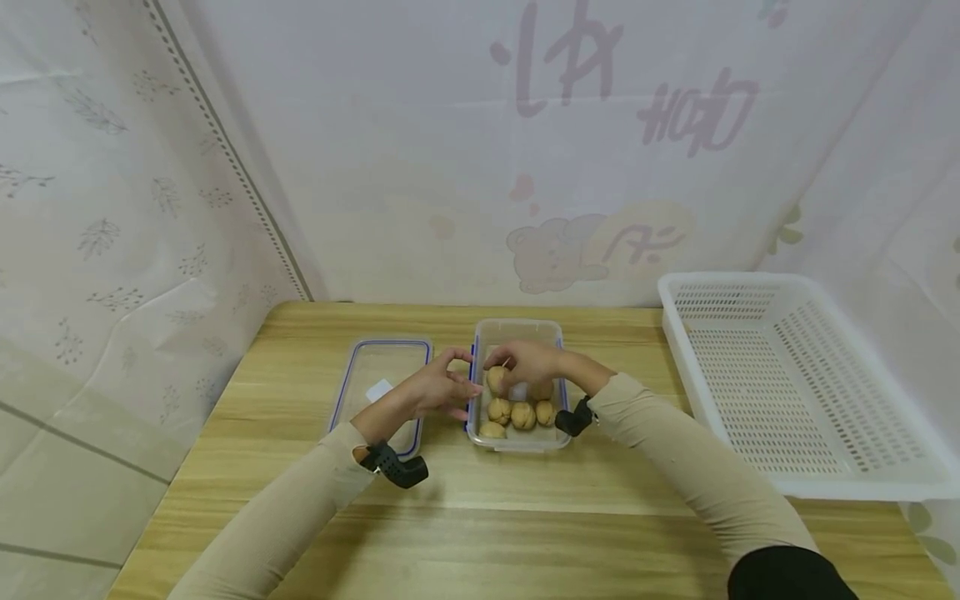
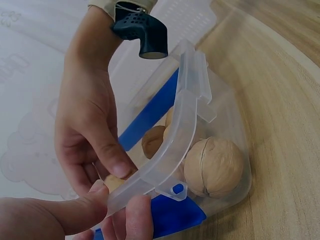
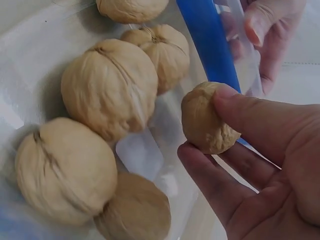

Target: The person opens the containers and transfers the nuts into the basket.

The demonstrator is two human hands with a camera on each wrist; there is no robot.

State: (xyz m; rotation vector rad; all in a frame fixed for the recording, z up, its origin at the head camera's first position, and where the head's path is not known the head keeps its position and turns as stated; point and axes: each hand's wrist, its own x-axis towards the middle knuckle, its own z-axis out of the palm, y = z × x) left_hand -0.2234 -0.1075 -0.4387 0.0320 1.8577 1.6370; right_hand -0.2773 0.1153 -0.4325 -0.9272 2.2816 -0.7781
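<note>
A clear plastic food container (image 1: 525, 442) with blue side latches stands on the table, several walnuts (image 1: 522, 415) inside it. My right hand (image 1: 534, 363) reaches into the container and pinches a walnut (image 3: 207, 120) between thumb and fingers, close to the left wall. Below that hand, other walnuts (image 3: 110, 87) lie on the container's bottom beside a small white piece (image 3: 140, 155). At the left wall my left hand (image 1: 437, 387) holds the rim, its thumb at the top edge and its fingers outside by the blue latch (image 2: 172, 215).
Left of the container lies its clear lid (image 1: 390, 358) with a blue seal and a white label, partly behind my left forearm. A large white perforated basket (image 1: 787, 375) sits on the right side of the wooden table (image 1: 480, 542). Printed fabric (image 1: 420, 167) hangs behind the table.
</note>
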